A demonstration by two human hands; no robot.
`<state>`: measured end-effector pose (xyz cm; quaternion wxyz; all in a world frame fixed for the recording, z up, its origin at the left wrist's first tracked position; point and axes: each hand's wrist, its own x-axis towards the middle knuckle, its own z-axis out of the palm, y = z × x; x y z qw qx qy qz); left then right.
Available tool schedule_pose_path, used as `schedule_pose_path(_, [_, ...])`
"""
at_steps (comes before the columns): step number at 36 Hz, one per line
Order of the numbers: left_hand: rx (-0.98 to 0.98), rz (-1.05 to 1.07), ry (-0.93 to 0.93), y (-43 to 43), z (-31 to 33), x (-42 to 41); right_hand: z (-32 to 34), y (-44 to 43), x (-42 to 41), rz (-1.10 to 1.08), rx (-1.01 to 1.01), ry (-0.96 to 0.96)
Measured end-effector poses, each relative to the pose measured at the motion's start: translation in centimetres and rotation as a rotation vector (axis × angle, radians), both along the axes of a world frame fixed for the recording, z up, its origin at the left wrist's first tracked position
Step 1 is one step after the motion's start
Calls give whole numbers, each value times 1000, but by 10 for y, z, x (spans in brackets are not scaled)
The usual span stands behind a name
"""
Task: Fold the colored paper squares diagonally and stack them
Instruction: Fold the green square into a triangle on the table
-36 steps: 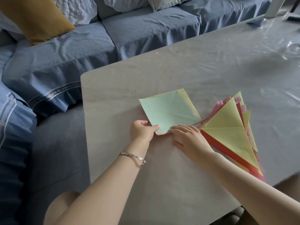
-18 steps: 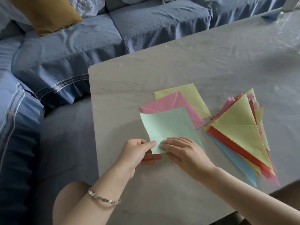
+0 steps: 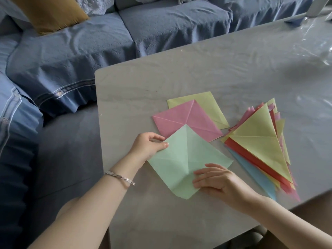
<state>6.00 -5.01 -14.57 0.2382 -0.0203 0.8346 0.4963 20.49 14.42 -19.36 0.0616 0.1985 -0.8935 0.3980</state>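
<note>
A pale green paper square (image 3: pixel 186 157) lies turned like a diamond on the grey table (image 3: pixel 215 72), with crease lines across it. My left hand (image 3: pixel 147 146) pinches its left edge. My right hand (image 3: pixel 215 182) rests flat on its near right part, fingers on the paper beside the near corner. Behind it lie a pink square (image 3: pixel 186 119) and, partly under that, a yellow square (image 3: pixel 206 105). To the right sits a fanned stack of folded triangles (image 3: pixel 258 141), yellow on top, with red, blue and pink ones beneath.
A blue sofa (image 3: pixel 125 42) with a mustard cushion (image 3: pixel 52 13) runs behind and left of the table. The table's left edge is close to my left hand. Crinkled clear plastic (image 3: pixel 316 40) lies at the far right.
The green square came off the pile, slid toward me and turned into a diamond. The pink and yellow squares beneath it came into sight. Both hands moved nearer with it.
</note>
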Motion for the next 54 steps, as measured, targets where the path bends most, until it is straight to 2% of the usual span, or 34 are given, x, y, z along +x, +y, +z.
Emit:
schedule_pose_path(2, [-37, -42, 103, 1, -3, 1, 5, 0, 0, -38, -85, -60])
schedule_pose_path(6, [-120, -59, 285, -1, -5, 11, 19, -2, -4, -282, -311, -149])
schedule_pose_path(10, [-11, -61, 334, -6, 0, 20, 32, 1, -16, -467, -257, -78])
schedule_pose_path(12, [77, -56, 310, -10, 4, 26, 41, 4, -23, -527, -283, -108])
schedule_pose_path(17, [239, -61, 137, -17, 18, 42, 61, 4, -32, -520, -467, -238])
schedule_pose_path(22, [208, -94, 68, -20, 24, 52, 63, 0, -29, -607, -490, -267])
schedule_pose_path(31, [114, -166, 441, -1, 66, 70, 87, -21, -19, -631, -603, -263])
schedule_pose_path(35, [66, -96, 625, 8, 69, 78, 95, -30, -15, -605, -706, -253])
schedule_pose_path(42, [73, -66, 669, 8, 68, 84, 97, -38, -11, -645, -792, -284])
schedule_pose_path(49, [1, -103, 764, 3, 66, 84, 104, -43, -9, -638, -722, -268])
schedule_pose_path(54, [-19, -103, 765, 3, 64, 85, 108, -45, -10, -638, -761, -266])
